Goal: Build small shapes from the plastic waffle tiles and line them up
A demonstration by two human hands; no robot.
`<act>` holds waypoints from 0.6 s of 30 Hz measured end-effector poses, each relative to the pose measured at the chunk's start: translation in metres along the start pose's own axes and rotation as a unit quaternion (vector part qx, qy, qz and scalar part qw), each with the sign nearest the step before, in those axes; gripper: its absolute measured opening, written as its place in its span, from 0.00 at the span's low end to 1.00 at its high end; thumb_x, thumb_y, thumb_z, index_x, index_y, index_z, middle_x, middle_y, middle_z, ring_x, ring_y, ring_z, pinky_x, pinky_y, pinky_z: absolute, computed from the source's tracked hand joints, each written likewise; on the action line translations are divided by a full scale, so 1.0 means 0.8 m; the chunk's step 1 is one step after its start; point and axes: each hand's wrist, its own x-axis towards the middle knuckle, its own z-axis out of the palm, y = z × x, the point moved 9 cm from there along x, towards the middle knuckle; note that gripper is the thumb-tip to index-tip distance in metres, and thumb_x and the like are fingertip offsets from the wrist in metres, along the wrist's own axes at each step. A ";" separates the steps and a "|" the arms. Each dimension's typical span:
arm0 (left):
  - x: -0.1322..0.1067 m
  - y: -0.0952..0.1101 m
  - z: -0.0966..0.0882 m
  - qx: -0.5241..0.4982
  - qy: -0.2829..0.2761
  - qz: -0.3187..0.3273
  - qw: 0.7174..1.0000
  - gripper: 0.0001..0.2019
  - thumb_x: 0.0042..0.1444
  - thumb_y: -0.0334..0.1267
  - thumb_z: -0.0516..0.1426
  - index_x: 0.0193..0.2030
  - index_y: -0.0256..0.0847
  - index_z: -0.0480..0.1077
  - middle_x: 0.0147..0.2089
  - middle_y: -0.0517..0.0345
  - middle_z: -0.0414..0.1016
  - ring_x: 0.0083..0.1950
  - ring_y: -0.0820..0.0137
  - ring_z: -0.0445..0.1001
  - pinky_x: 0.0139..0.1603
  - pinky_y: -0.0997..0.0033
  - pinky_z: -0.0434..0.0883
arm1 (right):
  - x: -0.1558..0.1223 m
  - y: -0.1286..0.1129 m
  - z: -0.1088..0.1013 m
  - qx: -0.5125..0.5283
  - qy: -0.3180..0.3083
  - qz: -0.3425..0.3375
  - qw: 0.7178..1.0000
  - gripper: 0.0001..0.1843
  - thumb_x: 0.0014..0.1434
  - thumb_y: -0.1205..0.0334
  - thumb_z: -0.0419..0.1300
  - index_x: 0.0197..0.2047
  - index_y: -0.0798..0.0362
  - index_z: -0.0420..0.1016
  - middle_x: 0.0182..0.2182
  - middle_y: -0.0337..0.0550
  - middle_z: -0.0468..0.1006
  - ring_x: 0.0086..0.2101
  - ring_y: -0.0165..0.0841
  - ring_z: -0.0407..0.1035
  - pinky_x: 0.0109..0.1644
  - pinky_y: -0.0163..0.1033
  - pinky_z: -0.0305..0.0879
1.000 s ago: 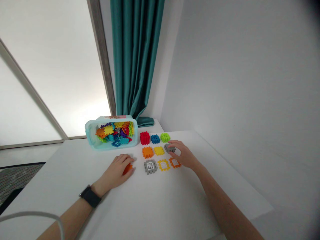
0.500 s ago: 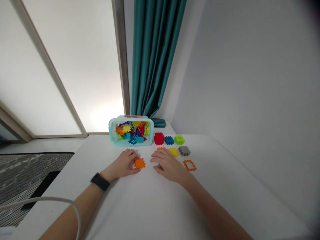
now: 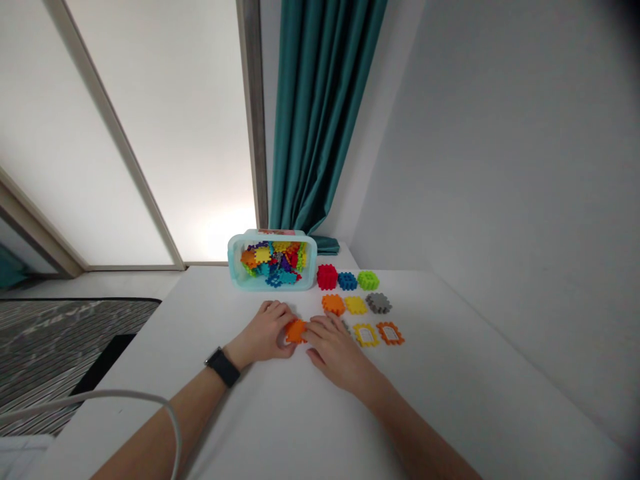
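Note:
My left hand (image 3: 270, 333) pinches an orange square toy tile (image 3: 295, 331) with toothed edges, just above or on the white table. Across from it, my right hand (image 3: 336, 347) reaches the tile's right edge with its fingertips, the thumb apart from the fingers. Partly hidden behind the right hand is a grey piece (image 3: 345, 326). To its right lie a yellow square frame (image 3: 367, 335) and an orange square frame (image 3: 390, 333). Behind them sit an orange piece (image 3: 333, 305), a yellow piece (image 3: 355, 305) and a grey piece (image 3: 379, 303).
A light blue bin (image 3: 235, 280) of mixed coloured pieces stands at the back. Beside it are red (image 3: 327, 277), blue (image 3: 347, 281) and green (image 3: 369, 280) blocks. A white cable (image 3: 125, 397) crosses the lower left. Behind the table hangs a green curtain (image 3: 325, 120).
My right hand has come closer to my left, and its fingertips now meet the orange tile. The yellow frame and back orange piece are more exposed. The view has shifted slightly.

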 end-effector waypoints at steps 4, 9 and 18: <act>0.004 0.018 -0.017 0.053 0.053 0.033 0.997 0.20 0.50 0.41 0.63 0.50 0.40 0.72 0.47 0.48 0.74 0.51 0.55 0.71 0.63 0.45 0.63 | 0.000 0.006 -0.015 -0.001 0.048 0.021 0.999 0.20 0.61 0.72 0.59 0.55 0.49 0.72 0.53 0.50 0.77 0.54 0.46 0.68 0.65 0.62 0.60; 0.001 0.026 -0.039 0.041 0.138 0.052 0.988 0.20 0.55 0.39 0.60 0.55 0.41 0.68 0.49 0.47 0.75 0.53 0.58 0.73 0.65 0.45 0.63 | -0.004 0.024 -0.033 0.008 0.097 0.037 0.995 0.20 0.63 0.72 0.56 0.57 0.50 0.71 0.56 0.51 0.76 0.55 0.46 0.68 0.64 0.61 0.62; -0.008 0.040 -0.053 0.050 0.197 0.094 0.975 0.07 0.56 0.34 0.62 0.40 0.44 0.68 0.51 0.51 0.76 0.60 0.58 0.72 0.68 0.38 0.60 | -0.011 0.024 -0.040 0.023 0.134 -0.004 0.991 0.17 0.65 0.72 0.53 0.53 0.48 0.73 0.56 0.49 0.76 0.55 0.44 0.68 0.61 0.59 0.67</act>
